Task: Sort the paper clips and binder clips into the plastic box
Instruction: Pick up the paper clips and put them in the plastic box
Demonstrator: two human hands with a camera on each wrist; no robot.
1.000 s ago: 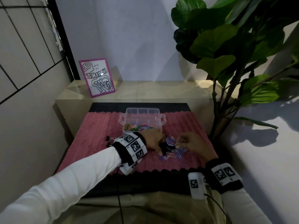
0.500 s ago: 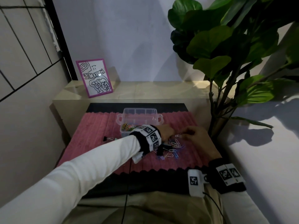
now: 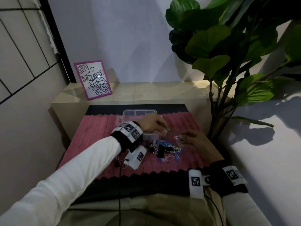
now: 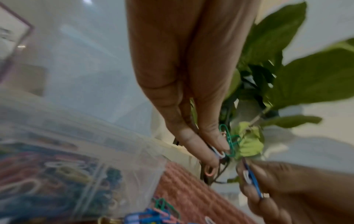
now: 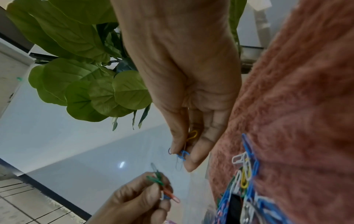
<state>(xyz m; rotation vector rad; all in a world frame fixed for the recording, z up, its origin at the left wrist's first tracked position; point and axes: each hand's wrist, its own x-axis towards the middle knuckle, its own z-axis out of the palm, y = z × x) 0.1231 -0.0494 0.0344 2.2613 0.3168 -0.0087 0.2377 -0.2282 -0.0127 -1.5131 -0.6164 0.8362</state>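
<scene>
The left hand (image 3: 152, 123) hovers over the near right corner of the plastic box (image 3: 138, 112), thumb and forefinger pinching a small bunch of paper clips (image 4: 228, 141), green, white and pink. The right hand (image 3: 193, 139) is just beside it, low over the pink mat (image 3: 97, 132), fingers curled round a few more clips (image 5: 182, 153), blue and yellow among them. Both hands are therefore narrow and loaded.

The loose pile (image 3: 167, 149) lies on the mat between the hands and the person, coloured paper clips tangled with black binder clips (image 3: 160, 151). A few stray binder clips (image 3: 118, 160) lie under the left forearm. The box already holds a heap of clips in its near compartment, seen through the clear wall in the left wrist view.

The paper clips look light, thin and springy, and they hook into each other, so a fingertip pinch on the wire loop is likely to drag neighbours along. The binder clips are stiffer and bulkier; the folded body seems the best hold.

Room is tight: the plant (image 3: 228, 54) crowds the right side, a wall closes the left, and the raised worktop (image 3: 146, 92) with the framed picture (image 3: 92, 79) stands just behind the box. The box rim is low, so dropping from above looks easy.
</scene>
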